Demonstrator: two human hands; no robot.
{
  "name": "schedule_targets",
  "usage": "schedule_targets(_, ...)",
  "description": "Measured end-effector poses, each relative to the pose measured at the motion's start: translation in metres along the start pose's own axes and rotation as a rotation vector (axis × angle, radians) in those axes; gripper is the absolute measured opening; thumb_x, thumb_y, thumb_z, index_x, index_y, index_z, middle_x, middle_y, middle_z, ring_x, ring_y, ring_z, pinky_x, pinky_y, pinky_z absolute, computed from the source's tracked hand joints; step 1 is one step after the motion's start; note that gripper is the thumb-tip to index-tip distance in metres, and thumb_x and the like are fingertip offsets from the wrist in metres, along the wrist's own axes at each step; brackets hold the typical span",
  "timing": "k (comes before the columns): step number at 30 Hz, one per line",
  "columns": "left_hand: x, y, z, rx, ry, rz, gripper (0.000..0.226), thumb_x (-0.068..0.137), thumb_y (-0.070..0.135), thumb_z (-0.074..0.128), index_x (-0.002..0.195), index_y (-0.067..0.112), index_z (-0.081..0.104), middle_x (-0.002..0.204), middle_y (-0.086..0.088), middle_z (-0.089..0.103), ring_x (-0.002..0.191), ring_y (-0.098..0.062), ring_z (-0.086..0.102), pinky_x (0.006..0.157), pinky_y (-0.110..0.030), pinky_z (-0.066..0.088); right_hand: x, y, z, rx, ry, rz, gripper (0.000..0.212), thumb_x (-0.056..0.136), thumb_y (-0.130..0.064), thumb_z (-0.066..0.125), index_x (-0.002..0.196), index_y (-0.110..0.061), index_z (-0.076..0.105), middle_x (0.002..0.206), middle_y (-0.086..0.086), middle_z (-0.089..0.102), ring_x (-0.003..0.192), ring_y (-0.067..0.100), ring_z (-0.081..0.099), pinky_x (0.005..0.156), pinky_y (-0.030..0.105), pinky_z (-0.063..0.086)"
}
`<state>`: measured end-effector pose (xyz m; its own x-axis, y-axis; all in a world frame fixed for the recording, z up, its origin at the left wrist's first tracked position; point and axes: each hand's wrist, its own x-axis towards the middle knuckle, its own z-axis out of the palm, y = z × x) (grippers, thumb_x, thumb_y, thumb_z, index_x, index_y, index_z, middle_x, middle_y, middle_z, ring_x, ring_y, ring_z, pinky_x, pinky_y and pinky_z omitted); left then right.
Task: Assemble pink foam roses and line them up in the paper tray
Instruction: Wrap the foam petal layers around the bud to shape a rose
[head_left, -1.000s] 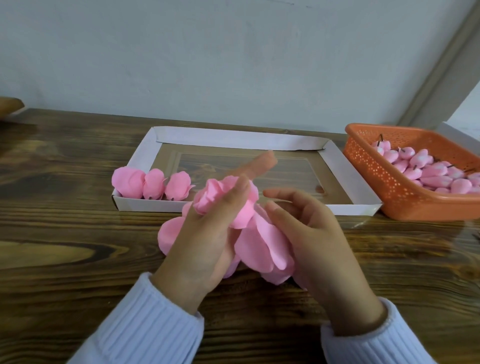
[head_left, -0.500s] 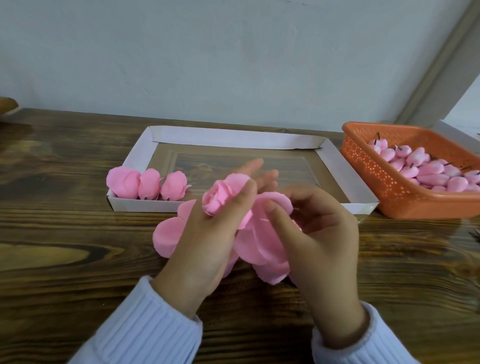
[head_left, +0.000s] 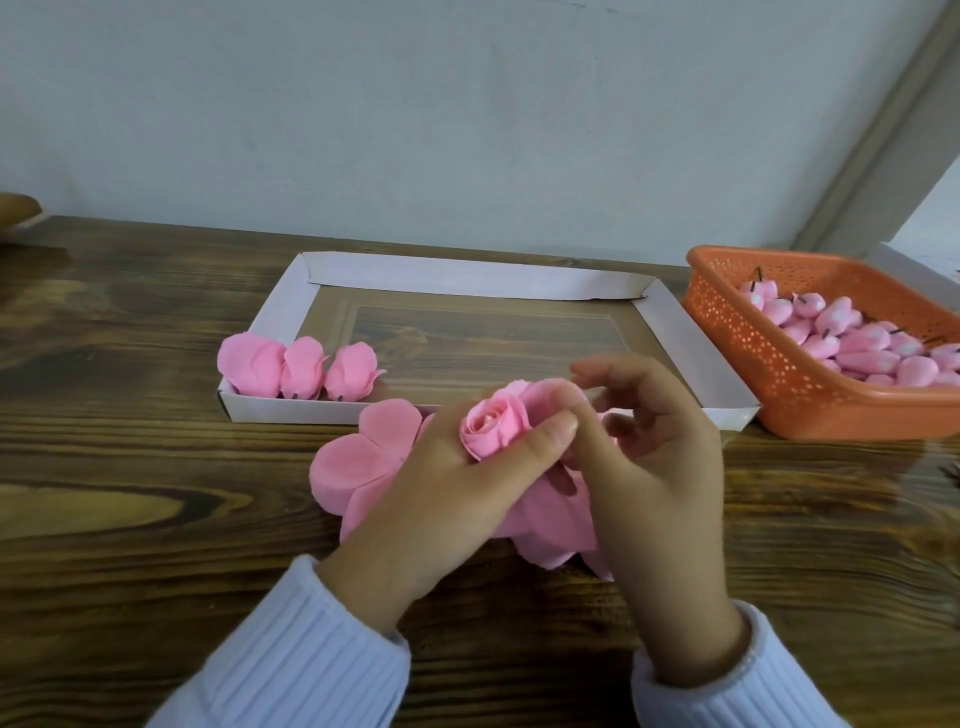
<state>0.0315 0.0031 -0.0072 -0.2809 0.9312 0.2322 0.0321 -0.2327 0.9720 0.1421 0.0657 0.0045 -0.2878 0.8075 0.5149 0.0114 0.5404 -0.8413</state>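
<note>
Pink foam rose bud (head_left: 493, 423) is pinched in L hand (head_left: 452, 493) grip; outer petal (head_left: 535, 388) is pinched by R hand (head_left: 660, 467) grip.

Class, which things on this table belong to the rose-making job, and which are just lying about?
Belongs to the job: the rose held by the left hand and right hand; loose petals beneath; paper tray; three finished roses in it; orange basket of buds.

Just lying about: brown object at the far left; white thing behind the basket.
</note>
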Motion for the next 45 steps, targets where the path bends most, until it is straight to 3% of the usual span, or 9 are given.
schedule_targets(6, 0.005, 0.000, 0.001, -0.170, 0.171, -0.009, 0.020, 0.083, 0.035, 0.068, 0.065, 0.025, 0.069, 0.064, 0.008, 0.064, 0.065, -0.005, 0.063, 0.062, -0.020, 0.051, 0.001, 0.003, 0.003, 0.362, -0.125, 0.281, 0.023, 0.083, -0.033, 0.054, 0.101, -0.020, 0.061, 0.092, 0.001, 0.071, 0.084, 0.015, 0.069, 0.072, 0.028, 0.054)
schedule_targets(11, 0.009, 0.003, -0.001, -0.495, 0.351, -0.077, 0.019, 0.063, 0.034, 0.072, 0.070, 0.017, 0.070, 0.058, 0.004, 0.059, 0.054, -0.006, 0.060, 0.054, -0.023, 0.051, -0.003, 0.001, 0.005, 0.038, -0.322, 0.164, 0.024, 0.078, -0.035, 0.063, 0.100, -0.025, 0.061, 0.086, -0.010, 0.072, 0.078, 0.006, 0.068, 0.069, 0.021, 0.054)
schedule_targets(18, 0.010, 0.005, -0.001, -0.498, 0.410, -0.121, 0.020, 0.061, 0.043, 0.068, 0.062, 0.024, 0.071, 0.057, 0.004, 0.060, 0.052, -0.012, 0.062, 0.049, -0.027, 0.053, -0.006, 0.000, 0.003, -0.215, -0.427, -0.052, 0.028, 0.072, -0.038, 0.073, 0.097, -0.031, 0.063, 0.088, -0.021, 0.065, 0.076, 0.003, 0.063, 0.059, 0.011, 0.046)
schedule_targets(24, 0.011, -0.001, 0.000, -0.437, 0.413, -0.152, 0.024, 0.092, 0.027, 0.059, 0.080, 0.007, 0.059, 0.067, -0.004, 0.062, 0.064, -0.021, 0.064, 0.056, -0.028, 0.053, -0.005, 0.005, 0.005, -0.319, -0.223, -0.194, 0.012, 0.081, -0.013, 0.064, 0.085, -0.022, 0.070, 0.073, -0.016, 0.066, 0.065, 0.008, 0.060, 0.056, 0.020, 0.046)
schedule_targets(28, 0.010, -0.004, 0.000, -0.341, 0.413, -0.143, 0.029, 0.079, 0.037, 0.065, 0.083, 0.009, 0.059, 0.070, -0.007, 0.062, 0.074, -0.025, 0.064, 0.065, -0.034, 0.053, -0.008, 0.004, 0.007, -0.378, -0.125, -0.275, 0.009, 0.081, -0.012, 0.063, 0.079, -0.019, 0.069, 0.062, -0.016, 0.056, 0.060, 0.007, 0.052, 0.054, 0.010, 0.037)
schedule_targets(33, 0.008, -0.003, 0.001, -0.263, 0.379, -0.145, 0.026, 0.074, 0.045, 0.065, 0.074, 0.019, 0.067, 0.066, -0.001, 0.065, 0.069, -0.016, 0.065, 0.061, -0.032, 0.050, -0.009, 0.006, 0.008, -0.388, -0.060, -0.300, 0.014, 0.083, -0.013, 0.061, 0.069, -0.012, 0.064, 0.056, -0.005, 0.055, 0.054, 0.015, 0.050, 0.050, 0.025, 0.039)
schedule_targets(38, 0.003, -0.001, 0.005, -0.069, 0.213, -0.021, 0.030, 0.080, 0.058, 0.067, 0.076, 0.029, 0.074, 0.059, 0.010, 0.064, 0.052, 0.002, 0.057, 0.049, -0.013, 0.044, -0.007, 0.003, 0.006, -0.284, 0.023, -0.249, 0.007, 0.083, -0.024, 0.065, 0.077, -0.024, 0.063, 0.061, -0.012, 0.059, 0.059, 0.011, 0.058, 0.051, 0.022, 0.046)
schedule_targets(42, 0.001, 0.000, 0.005, 0.007, 0.115, 0.055, 0.038, 0.075, 0.055, 0.061, 0.086, 0.021, 0.072, 0.075, 0.007, 0.072, 0.071, -0.001, 0.066, 0.062, -0.015, 0.049, -0.005, 0.003, 0.004, -0.191, 0.074, -0.091, 0.014, 0.076, -0.032, 0.070, 0.086, -0.027, 0.062, 0.065, -0.011, 0.063, 0.065, 0.005, 0.062, 0.055, 0.014, 0.048)
schedule_targets(45, 0.000, 0.000, 0.006, 0.019, 0.109, 0.040, 0.047, 0.069, 0.054, 0.076, 0.091, 0.013, 0.069, 0.072, 0.008, 0.071, 0.065, 0.002, 0.064, 0.057, -0.011, 0.046, -0.002, 0.004, 0.002, -0.136, 0.027, 0.024, 0.016, 0.074, -0.024, 0.073, 0.088, -0.027, 0.067, 0.072, -0.011, 0.068, 0.072, 0.004, 0.065, 0.059, 0.014, 0.050)
